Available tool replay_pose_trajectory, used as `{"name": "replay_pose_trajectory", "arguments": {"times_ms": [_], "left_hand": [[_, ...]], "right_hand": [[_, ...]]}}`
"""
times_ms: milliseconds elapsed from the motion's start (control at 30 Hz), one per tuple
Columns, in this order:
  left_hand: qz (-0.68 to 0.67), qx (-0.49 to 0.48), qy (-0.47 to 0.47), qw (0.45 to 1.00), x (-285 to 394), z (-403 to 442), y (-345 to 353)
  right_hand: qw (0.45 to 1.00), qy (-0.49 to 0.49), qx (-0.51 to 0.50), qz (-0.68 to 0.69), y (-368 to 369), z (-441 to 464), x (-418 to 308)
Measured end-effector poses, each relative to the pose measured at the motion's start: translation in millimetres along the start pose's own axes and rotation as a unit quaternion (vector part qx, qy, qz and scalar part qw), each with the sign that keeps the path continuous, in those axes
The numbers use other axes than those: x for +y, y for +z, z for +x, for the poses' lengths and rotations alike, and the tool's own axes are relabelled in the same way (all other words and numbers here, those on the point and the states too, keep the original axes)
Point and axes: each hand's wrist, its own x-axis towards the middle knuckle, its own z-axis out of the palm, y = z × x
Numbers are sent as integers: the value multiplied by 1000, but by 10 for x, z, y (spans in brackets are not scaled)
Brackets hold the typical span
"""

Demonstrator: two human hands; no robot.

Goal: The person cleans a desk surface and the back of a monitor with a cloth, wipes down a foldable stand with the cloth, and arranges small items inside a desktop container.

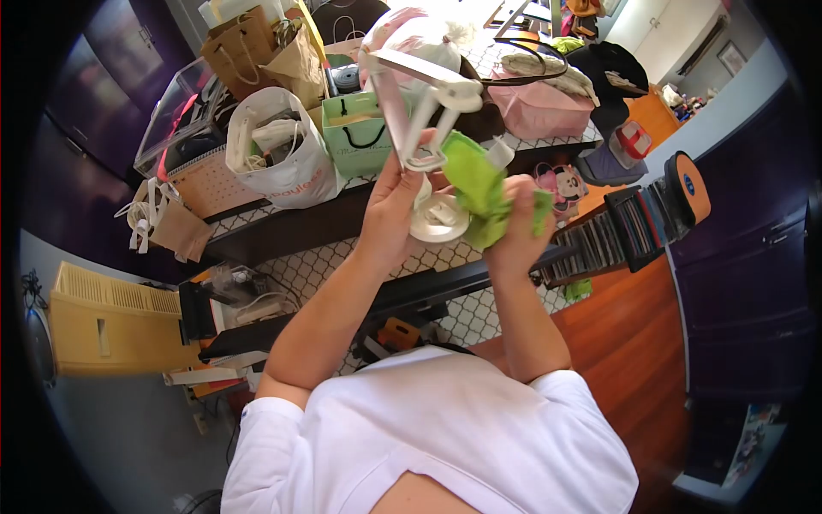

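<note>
Smooth white plastic and limp, wrinkled lime-green cloth fill your grasp: your left hand grips the angular stand, its straight bars hinged above a round disc, before the counter; your right hand bunches the cloth beside it.

the cloth was bright green, the jointed stand white, the far right bag pink, the shelf surface white with a dark lattice pattern.
</note>
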Motion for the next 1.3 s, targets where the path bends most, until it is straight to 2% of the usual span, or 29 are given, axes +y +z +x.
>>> {"name": "replay_pose_trajectory", "arguments": {"times_ms": [100,133,233,333,400,467,567,667,833,900,933,967,1033,1100,1233,1300], "left_hand": [[-13,-10,14,1000,82,46,-24],[-23,-3,11,1000,86,55,-35],[-21,29,25,999,55,60,5],[38,52,79,995,8,45,31],[125,72,139,980,5,46,17],[122,81,159,976,20,36,72],[77,65,154,983,73,0,126],[70,82,148,983,48,9,136],[60,92,144,984,43,-11,79],[70,73,143,985,77,-36,89],[31,70,113,991,105,-46,103],[-8,67,81,994,141,-57,126],[-76,78,19,994,189,-71,166],[-135,106,-37,984,216,-57,199],[-141,110,-81,981,247,-49,270],[-158,106,-107,976,234,-46,309]], "right_hand": [[988,-47,114,93,29,35,10],[990,-36,121,69,8,0,51],[989,-91,-19,-114,64,-174,45],[917,-284,-75,-269,245,-278,69],[912,-275,-121,-278,132,-276,63],[887,-296,-161,-317,65,-249,35],[855,-354,-231,-300,16,-237,99],[875,-355,-180,-274,-1,-152,109],[937,-256,-33,-236,6,-77,128],[959,-165,28,-228,-45,-25,111],[974,-88,28,-205,-75,-12,87],[973,-96,21,-208,-80,35,69],[993,-39,17,-113,-40,63,-57],[991,-32,-22,-129,-59,81,-139],[962,-48,-91,-253,84,66,-403],[955,-110,-103,-255,203,74,-461]]}}
